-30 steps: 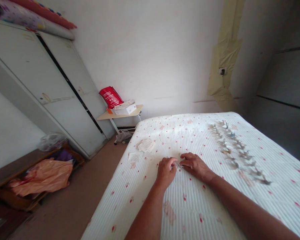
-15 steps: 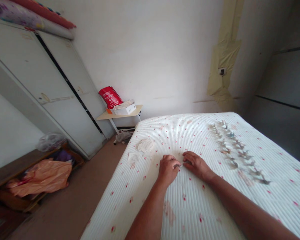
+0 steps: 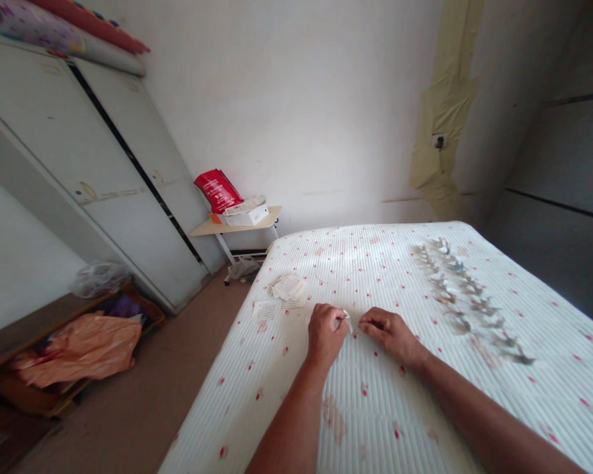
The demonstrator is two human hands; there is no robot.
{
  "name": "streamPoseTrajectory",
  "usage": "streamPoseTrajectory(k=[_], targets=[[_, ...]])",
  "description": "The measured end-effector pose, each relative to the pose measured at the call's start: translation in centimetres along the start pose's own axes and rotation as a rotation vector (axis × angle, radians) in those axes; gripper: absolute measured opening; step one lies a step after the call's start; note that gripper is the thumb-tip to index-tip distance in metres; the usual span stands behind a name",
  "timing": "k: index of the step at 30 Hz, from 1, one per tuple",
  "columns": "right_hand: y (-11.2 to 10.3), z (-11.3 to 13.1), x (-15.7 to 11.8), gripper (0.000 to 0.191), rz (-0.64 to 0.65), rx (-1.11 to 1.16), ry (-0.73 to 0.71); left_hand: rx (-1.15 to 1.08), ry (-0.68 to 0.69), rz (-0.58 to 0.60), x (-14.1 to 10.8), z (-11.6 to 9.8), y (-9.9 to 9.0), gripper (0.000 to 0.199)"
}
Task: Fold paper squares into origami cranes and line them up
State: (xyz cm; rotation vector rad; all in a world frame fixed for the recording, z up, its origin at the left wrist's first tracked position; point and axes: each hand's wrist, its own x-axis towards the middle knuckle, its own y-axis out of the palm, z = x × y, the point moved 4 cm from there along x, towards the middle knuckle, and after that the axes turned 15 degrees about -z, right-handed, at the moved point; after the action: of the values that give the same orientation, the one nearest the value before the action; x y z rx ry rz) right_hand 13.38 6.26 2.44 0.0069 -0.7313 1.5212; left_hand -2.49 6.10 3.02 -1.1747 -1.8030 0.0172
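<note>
Between the thumb and fingers of my left hand (image 3: 326,328) is a small folded piece of paper (image 3: 347,321), pale and narrow, pinched a little above the bed. My right hand (image 3: 385,330) is just to its right, apart from the paper, with its fingers curled and closed; whether anything is in them is hidden. Loose printed paper sheets (image 3: 289,287) lie on the bed beyond my left hand. Over to the right stand several small folded paper figures (image 3: 481,306) in rows.
The bed (image 3: 375,408) has a ribbed white cover with red marks. Behind its far left corner is a small table (image 3: 232,228) with a red bag (image 3: 218,191) and a white box (image 3: 247,216). A grey cabinet (image 3: 103,164) and an orange plastic bag (image 3: 84,352) are at left.
My hands have drawn apart slightly, the left one going left with the folded paper, which now shows more plainly. The fingers of my right hand have curled in more.
</note>
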Motion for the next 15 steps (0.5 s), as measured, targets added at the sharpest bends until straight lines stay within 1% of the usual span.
streamPoseTrajectory(k=[2, 4, 10, 15], targets=[[0.4, 0.4, -0.4, 0.020, 0.049, 0.038, 0.038, 0.004, 0.002, -0.022, -0.1, -0.1, -0.1, 0.010], [0.7, 0.6, -0.6, 0.020, 0.070, 0.031, 0.065, 0.009, 0.000, -0.030, -0.1, -0.1, 0.0, 0.010], [1.0, 0.9, -0.6, 0.015, 0.030, -0.076, -0.013, 0.026, -0.013, -0.018, -0.2, -0.3, 0.1, 0.011], [1.4, 0.5, -0.7, 0.012, 0.004, -0.107, -0.002, 0.026, -0.017, -0.021, -0.1, -0.6, -0.1, 0.012]])
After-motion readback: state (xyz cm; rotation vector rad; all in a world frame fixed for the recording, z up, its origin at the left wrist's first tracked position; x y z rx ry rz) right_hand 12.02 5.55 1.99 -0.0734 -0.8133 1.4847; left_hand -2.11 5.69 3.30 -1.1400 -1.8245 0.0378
